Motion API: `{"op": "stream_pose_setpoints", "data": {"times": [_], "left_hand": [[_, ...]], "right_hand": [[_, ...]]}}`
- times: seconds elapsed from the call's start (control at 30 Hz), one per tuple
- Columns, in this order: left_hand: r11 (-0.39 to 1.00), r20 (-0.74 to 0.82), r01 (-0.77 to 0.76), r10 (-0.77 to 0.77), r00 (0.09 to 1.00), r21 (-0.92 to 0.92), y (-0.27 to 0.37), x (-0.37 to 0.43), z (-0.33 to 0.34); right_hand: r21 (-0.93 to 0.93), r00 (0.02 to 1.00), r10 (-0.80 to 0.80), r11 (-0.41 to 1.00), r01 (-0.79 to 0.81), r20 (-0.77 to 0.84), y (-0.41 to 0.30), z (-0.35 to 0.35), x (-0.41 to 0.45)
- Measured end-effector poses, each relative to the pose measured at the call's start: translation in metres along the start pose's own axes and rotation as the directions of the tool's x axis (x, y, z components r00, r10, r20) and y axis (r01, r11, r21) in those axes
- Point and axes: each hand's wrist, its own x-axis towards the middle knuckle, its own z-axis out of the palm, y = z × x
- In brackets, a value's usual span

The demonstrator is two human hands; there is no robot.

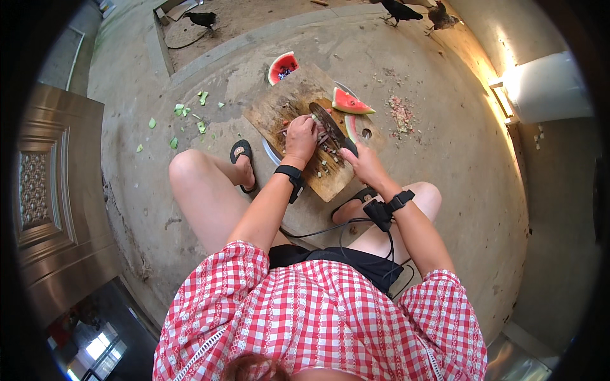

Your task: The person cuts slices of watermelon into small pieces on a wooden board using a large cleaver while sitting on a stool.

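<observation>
My right hand (366, 164) grips the black handle of a kitchen knife (329, 121), its broad dark blade slanting over the wooden chopping board (329, 188). Just left of the blade, my left hand (301, 138) presses on thin strips (324, 137) on the board; its fingers are bent, and what lies beneath them is hidden. Small pale diced pieces (324, 162) are scattered near the board's lower part. A watermelon wedge (350, 101) and a strip of rind (351, 127) lie on the board's right side. The rim of a basin (270, 151) shows under the board.
A larger watermelon piece (284, 68) lies beyond the board. Green peel scraps (179, 110) dot the concrete floor at left, chopped bits (401, 114) at right. Dark chickens (202, 19) stand farther off. A black cable (329, 230) hangs by my right wrist. A metal door (71, 190) stands left.
</observation>
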Motion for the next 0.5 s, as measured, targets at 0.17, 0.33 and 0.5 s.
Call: {"op": "stream_pose_setpoints", "data": {"times": [0.17, 0.33, 0.5], "left_hand": [[1.000, -0.043, -0.003, 0.002, 0.999, -0.019, 0.009, -0.003, -0.011], [0.995, -0.014, -0.089, 0.090, 0.996, 0.039, 0.011, -0.007, -0.020], [0.998, 0.037, -0.052, 0.051, 0.998, 0.020, 0.002, -0.009, -0.015]], "right_hand": [[-0.032, 0.993, -0.111, 0.993, 0.109, -0.045, -0.006, -0.014, -0.006], [-0.103, 0.995, -0.095, 0.990, 0.094, -0.005, -0.019, -0.019, -0.011], [-0.154, 0.998, -0.056, 0.986, 0.062, 0.041, -0.017, -0.012, -0.009]]}}
